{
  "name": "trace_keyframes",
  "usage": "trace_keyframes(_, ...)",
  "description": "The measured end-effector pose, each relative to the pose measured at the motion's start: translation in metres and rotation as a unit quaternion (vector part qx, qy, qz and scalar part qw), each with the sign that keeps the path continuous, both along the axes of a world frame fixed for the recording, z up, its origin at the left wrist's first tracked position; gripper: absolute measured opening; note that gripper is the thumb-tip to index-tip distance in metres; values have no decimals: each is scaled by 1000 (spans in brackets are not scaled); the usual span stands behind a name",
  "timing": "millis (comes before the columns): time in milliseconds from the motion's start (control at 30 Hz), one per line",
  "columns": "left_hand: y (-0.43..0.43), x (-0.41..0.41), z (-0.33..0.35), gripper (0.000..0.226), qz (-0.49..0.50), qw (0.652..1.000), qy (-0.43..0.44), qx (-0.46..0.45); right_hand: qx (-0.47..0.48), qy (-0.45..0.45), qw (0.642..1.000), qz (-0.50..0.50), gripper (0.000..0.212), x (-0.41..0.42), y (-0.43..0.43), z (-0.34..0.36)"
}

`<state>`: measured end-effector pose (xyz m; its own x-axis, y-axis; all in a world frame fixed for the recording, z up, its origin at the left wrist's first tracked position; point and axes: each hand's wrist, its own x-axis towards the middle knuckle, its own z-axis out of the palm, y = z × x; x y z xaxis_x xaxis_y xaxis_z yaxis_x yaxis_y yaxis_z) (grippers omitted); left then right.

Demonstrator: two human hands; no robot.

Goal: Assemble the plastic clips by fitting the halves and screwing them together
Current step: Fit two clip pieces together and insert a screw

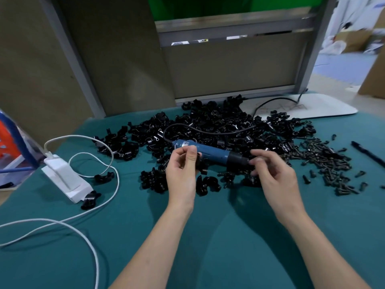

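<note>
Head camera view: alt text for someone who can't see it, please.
Left hand and right hand, fingers curled, hover at a blue electric screwdriver lying on a heap of black clip halves on teal cloth. Screws lie right, a white charger left.

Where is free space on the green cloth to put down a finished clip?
The near edge of the teal cloth is bare apart from the forearms, from the white cable across to below the screws. A smaller patch lies between the white adapter and the clip pile. Around the blue screwdriver it is crowded.
</note>
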<state>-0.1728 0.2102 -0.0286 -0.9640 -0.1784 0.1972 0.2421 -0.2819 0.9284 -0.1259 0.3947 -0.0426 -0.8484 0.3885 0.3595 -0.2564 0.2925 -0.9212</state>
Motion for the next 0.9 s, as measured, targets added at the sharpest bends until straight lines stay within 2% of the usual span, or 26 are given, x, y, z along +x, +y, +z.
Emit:
trace_keyframes(67, 6, 6, 3, 11, -14, 999, 44, -25, -89, -21, 988, 125, 19, 2, -11, 5)
trace_keyframes(100, 10, 10, 3, 8, -26, 997, 65, -39, -117, -42, 976, 179, 27, 2, -15, 6)
trace_keyframes(167, 19, 17, -1, 3, -75, 992, 80, -57, -105, -82, 958, 253, 41, 2, -22, 4)
trace_keyframes(200, 24, 22, -2, 6, -106, 990, 73, -63, -70, -89, 956, 272, 38, 3, -24, 3)
trace_keyframes(267, 28, 28, -6, 11, -131, 985, 66, -85, -11, -92, 956, 280, 26, 3, -24, -1)
trace_keyframes(300, 29, 29, -7, 12, -123, 985, 71, -103, -17, -88, 958, 272, 25, 2, -22, -2)
trace_keyframes(367, 24, 26, -8, 13, -85, 980, 78, -162, -93, -72, 965, 236, 22, -1, -17, -2)
trace_keyframes(400, 20, 23, -9, 22, -56, 971, 88, -213, -155, -60, 962, 215, 20, -2, -13, 1)
trace_keyframes(467, 13, 20, -13, 39, -5, 934, 127, -334, -259, -31, 950, 174, 25, -4, -5, 7)
trace_keyframes(567, 8, 17, -19, 27, 45, 861, 163, -480, -346, 13, 934, 88, 24, -4, 10, 14)
trace_keyframes(633, 10, 19, -21, 43, 48, 802, 171, -570, -383, 34, 922, 42, 25, -2, 17, 18)
trace_keyframes(667, 12, 20, -23, 46, 44, 779, 175, -601, -403, 38, 914, 30, 28, -2, 18, 19)
trace_keyframes(767, 15, 23, -28, 35, 31, 719, 194, -667, -447, 45, 893, 26, 29, 0, 22, 22)
trace_keyframes(833, 14, 20, -31, 39, 12, 691, 177, -700, -454, 40, 890, 32, 27, -1, 22, 20)
trace_keyframes(900, 13, 16, -33, 42, -13, 679, 150, -718, -457, 29, 888, 44, 19, 0, 24, 19)
